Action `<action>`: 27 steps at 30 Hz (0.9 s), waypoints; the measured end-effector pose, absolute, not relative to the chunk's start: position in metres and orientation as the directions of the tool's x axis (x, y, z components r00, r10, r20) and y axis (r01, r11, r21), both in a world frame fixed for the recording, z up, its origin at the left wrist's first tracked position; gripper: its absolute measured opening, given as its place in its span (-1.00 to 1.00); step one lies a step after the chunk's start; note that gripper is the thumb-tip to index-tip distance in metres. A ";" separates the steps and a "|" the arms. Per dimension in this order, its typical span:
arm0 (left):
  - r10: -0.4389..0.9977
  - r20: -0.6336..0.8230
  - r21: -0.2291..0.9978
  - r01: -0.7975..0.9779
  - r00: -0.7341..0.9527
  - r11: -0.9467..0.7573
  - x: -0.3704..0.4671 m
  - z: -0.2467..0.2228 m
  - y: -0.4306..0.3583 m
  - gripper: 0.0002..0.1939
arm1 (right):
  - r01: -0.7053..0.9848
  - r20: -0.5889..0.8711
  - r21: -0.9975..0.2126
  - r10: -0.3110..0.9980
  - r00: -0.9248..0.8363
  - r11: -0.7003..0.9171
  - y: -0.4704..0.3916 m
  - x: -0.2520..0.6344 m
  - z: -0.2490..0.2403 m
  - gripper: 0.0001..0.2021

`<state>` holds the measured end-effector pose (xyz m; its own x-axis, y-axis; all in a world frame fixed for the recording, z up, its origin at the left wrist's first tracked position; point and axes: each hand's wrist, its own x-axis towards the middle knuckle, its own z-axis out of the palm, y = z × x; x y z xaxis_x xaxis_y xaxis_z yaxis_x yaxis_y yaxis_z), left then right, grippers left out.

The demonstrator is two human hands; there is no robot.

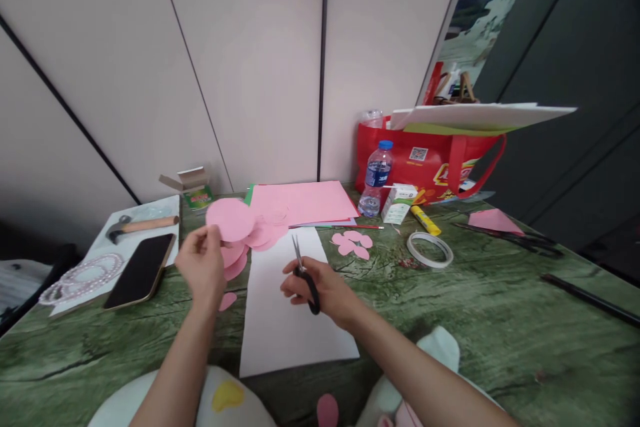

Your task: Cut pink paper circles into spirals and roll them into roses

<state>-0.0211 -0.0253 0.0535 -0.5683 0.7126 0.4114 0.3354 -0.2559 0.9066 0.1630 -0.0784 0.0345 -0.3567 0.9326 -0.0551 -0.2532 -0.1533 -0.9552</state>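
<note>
My left hand (203,259) pinches the lower edge of a round pink paper disc (231,218), lifted above other pink paper circles (234,261) on the table. In my right hand (320,287) is a pair of black-handled scissors (307,280), blades pointing up and away from me. The scissors are over a white sheet of paper (295,333) that lies in front of me. Right of the sheet are several pink paper petals (353,243) grouped like a flower. One loose pink petal (228,301) lies left of the sheet.
Pink sheets (303,202) are stacked at the back. To the right stand a water bottle (376,180), a small carton (399,203), a glue stick (426,220), a tape roll (430,249) and a red bag (430,153). A phone (141,271), hammer (143,225) and beads (83,278) lie left.
</note>
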 end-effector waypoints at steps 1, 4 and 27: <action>0.778 0.310 0.949 0.138 -0.546 -0.282 -0.012 0.052 -0.027 -0.78 | -0.273 -0.059 -0.952 0.956 -0.287 -0.140 -0.076 0.162 0.032 -0.60; 0.938 0.122 0.953 -0.227 -0.324 -0.202 0.010 0.049 -0.033 -0.80 | -0.364 -0.066 -0.927 0.995 -0.081 -0.091 -0.068 0.160 0.023 -0.56; 0.993 0.081 0.987 -0.129 -0.087 -0.092 0.018 0.045 -0.049 -0.80 | -0.276 0.033 -0.960 0.968 -0.247 -0.038 -0.068 0.163 0.028 -0.64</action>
<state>0.0181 -0.0490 0.0449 -0.0873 0.9929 0.0808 -0.1291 -0.0917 0.9874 0.1629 -0.0682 0.0282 -0.2475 0.9683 0.0329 -0.2759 -0.0379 -0.9604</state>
